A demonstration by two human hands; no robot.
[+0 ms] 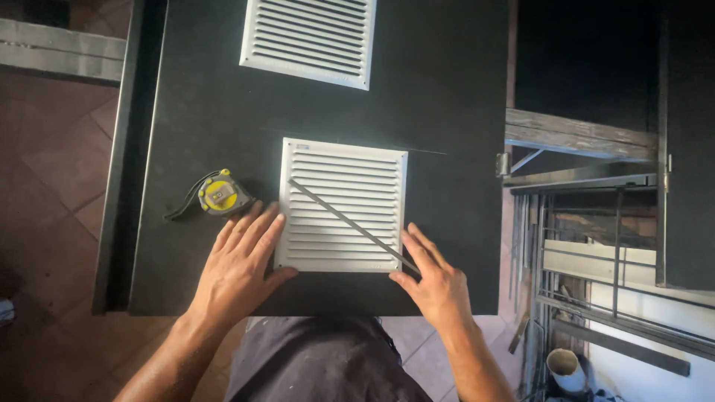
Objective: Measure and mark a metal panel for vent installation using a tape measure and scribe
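Two white louvred vents on the dark panel (447, 89): far vent (309, 37) untouched, near vent (344, 205) positioned only. Left hand (238, 272) flat, fingers spread against its left edge; right hand (436, 279) pinching thin grey rod (350, 223) laid diagonally across. Tape measure (220, 193) idle, left.
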